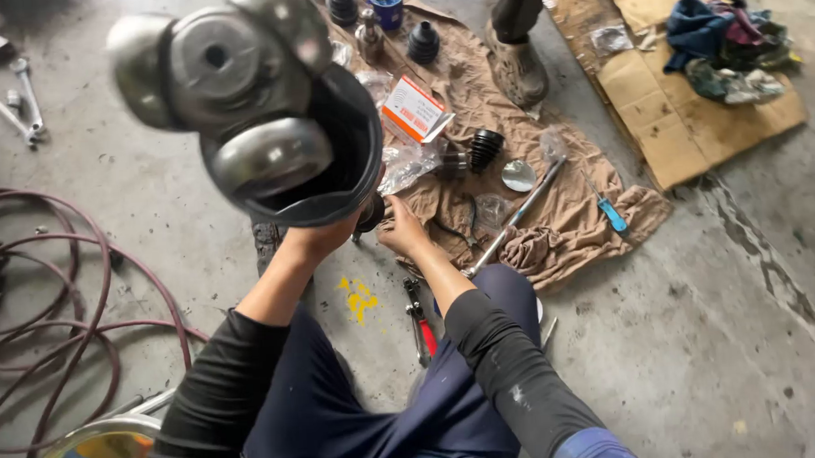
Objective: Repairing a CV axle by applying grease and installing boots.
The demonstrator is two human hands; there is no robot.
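My left hand (319, 240) holds up a drive-shaft joint close to the camera. It is a metal tripod joint (222, 77) with three rollers, sitting above a black rubber boot (353, 144). The boot hides most of that hand's fingers. My right hand (402, 231) reaches to a dark part just under the boot's edge, above a brown cloth (572, 217). Whether it grips anything is hidden. Crumpled clear plastic bags (405, 168) lie right beside that hand.
On the cloth lie an orange-and-white box (413, 110), a small ribbed boot (485, 149), a long metal rod (517, 215), a blue-handled screwdriver (610, 213) and a blue cup (386, 1). Red-handled pliers (420, 322) lie on the concrete. Another person's boot (517, 67) stands at the top. A hose (81, 307) coils at left.
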